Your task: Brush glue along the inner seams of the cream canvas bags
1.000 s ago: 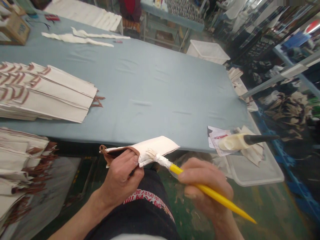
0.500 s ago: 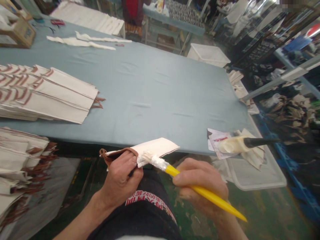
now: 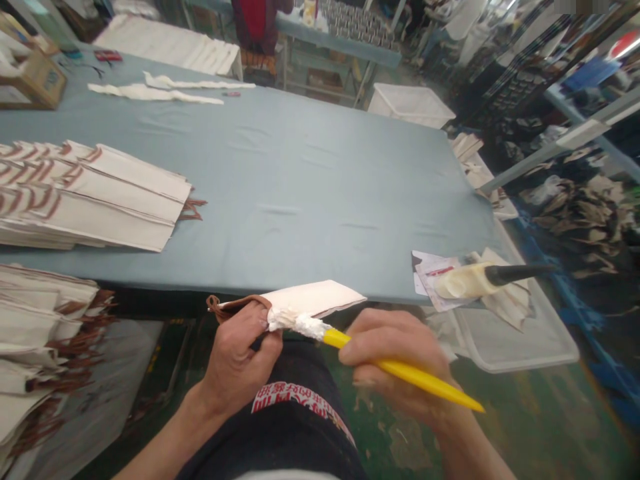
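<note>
My left hand (image 3: 240, 360) grips a folded white paper bag (image 3: 315, 300) with brown cord handles, held just below the near edge of the blue-grey table (image 3: 310, 180). My right hand (image 3: 395, 360) is closed round a yellow-handled brush (image 3: 400, 370). Its white, glue-caked tip touches the bag's lower edge right beside my left thumb.
Fanned stacks of finished bags (image 3: 90, 193) lie at the table's left, with more bags (image 3: 40, 333) below them. A second brush with a black handle (image 3: 480, 279) rests on papers at the table's right corner, above a clear plastic tray (image 3: 520, 340). White strips (image 3: 155, 90) lie far back.
The brush tip has slid left along the bag's edge toward my left thumb, and my right hand followed it left. The bag stays gripped.
</note>
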Demonstrator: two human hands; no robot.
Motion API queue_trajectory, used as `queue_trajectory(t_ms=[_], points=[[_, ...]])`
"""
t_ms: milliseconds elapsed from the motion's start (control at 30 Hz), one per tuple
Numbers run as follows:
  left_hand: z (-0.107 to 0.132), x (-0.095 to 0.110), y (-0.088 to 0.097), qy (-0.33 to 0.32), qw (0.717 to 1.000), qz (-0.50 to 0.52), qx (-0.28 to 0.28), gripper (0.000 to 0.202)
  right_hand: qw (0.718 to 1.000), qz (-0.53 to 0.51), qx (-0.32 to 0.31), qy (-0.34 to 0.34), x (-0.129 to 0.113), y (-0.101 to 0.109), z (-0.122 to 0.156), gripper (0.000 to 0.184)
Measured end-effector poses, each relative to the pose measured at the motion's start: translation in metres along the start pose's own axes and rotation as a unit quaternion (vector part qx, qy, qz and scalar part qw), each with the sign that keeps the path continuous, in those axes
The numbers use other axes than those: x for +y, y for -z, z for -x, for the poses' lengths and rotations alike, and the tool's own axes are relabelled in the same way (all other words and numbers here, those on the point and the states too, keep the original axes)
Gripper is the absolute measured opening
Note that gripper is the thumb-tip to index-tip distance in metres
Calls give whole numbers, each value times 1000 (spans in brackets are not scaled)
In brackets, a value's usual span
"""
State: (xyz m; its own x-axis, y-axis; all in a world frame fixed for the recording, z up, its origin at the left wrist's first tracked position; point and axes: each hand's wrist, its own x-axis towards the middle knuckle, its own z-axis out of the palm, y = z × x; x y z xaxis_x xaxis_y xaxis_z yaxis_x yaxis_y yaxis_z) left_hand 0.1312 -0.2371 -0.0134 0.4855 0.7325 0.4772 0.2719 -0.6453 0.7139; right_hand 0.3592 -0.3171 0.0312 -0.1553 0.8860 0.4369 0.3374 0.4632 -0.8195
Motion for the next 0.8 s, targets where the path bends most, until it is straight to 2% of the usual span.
queue_trajectory(t_ms=[200,300,433,600,700,800], points=[[2,3,1,12,1000,12,1,26,999,7,30,-38,6,15,12,16],[1,5,0,14,1000,15,-4,26,999,-3,43,-24,1,11,7,19],[1,5,1,20,999,28,-6,24,999,-28,12,-17,-2,5,2,21],[6,5,6,48,997,58,-4,25,996,-24,23,-86,2,19,18,19],[5,5,10,122,988,91,-21,25,992,-10,85,-92,-1,23,27,17],[-2,0,12,224,958,169,-49,24,979,-8,196,-53,-5,14,28,15]])
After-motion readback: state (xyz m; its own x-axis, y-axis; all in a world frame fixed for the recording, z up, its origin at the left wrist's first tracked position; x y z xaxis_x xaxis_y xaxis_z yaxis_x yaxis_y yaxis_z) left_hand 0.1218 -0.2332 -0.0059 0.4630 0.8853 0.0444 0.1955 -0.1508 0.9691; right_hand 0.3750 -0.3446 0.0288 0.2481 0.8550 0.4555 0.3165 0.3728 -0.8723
